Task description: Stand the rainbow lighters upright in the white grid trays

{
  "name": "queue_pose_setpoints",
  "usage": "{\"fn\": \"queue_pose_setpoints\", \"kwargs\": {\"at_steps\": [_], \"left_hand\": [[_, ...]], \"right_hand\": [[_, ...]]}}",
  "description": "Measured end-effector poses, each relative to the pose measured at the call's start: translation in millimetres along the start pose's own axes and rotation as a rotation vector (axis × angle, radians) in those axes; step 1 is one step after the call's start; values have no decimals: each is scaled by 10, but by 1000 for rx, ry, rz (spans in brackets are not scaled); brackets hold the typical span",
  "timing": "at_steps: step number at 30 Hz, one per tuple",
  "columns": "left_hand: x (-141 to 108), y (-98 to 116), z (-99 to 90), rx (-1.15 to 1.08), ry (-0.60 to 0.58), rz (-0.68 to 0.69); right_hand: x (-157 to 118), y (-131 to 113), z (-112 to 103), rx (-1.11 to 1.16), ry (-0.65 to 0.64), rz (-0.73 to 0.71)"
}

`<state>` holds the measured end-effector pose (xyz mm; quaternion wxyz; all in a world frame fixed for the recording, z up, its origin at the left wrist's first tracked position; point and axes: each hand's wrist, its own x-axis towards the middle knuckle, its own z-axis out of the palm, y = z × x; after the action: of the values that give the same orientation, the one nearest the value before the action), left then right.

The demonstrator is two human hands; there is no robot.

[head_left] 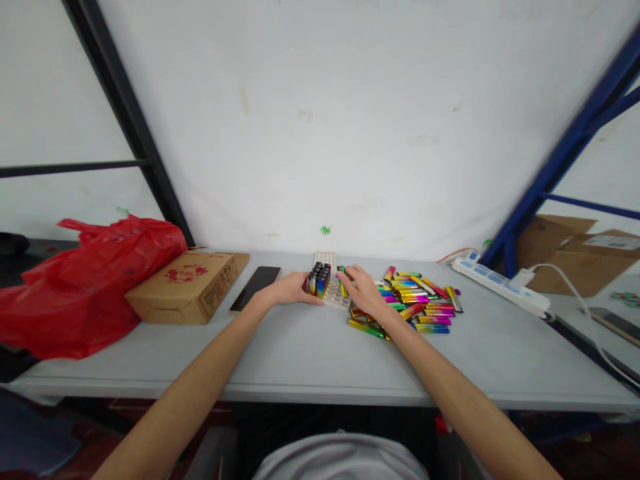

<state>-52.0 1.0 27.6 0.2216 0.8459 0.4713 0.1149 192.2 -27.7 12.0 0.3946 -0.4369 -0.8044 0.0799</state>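
A white holed tray (pixel 326 258) lies on the table, with several shiny lighters (pixel 319 280) with black tops standing upright in its left part. My left hand (pixel 294 289) wraps round the left side of this group, thumb in front and fingers behind. Between the thumb and fingers of my right hand (pixel 361 288) is a gold-and-green lighter (pixel 343 285), held upright over the tray's right side. Whether its lower end sits in a hole I cannot tell. To the right, beside and partly behind my right forearm, lies a loose pile of multicoloured lighters (pixel 417 298).
Left of the tray lie a dark phone (pixel 256 287), a cardboard box (pixel 175 287) and a red plastic bag (pixel 95 287). A white power strip (pixel 500 287) with a plugged-in charger runs along the right. A white wall rises behind the grey table (pixel 300 360).
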Motion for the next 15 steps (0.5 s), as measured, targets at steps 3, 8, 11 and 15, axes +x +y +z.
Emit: {"fn": "queue_pose_setpoints", "kwargs": {"at_steps": [3, 8, 11, 15], "left_hand": [[-9, 26, -9, -8, -2, 6], [-12, 34, -7, -10, 5, 12], [-3, 7, 8, -8, 2, 21], [8, -22, 23, 21, 12, 14]], "right_hand": [[-9, -7, -14, -69, -32, 43], [-3, -6, -46, -50, -36, 149], [5, 51, -33, -65, -60, 123], [2, 131, 18, -135, -161, 35]]}}
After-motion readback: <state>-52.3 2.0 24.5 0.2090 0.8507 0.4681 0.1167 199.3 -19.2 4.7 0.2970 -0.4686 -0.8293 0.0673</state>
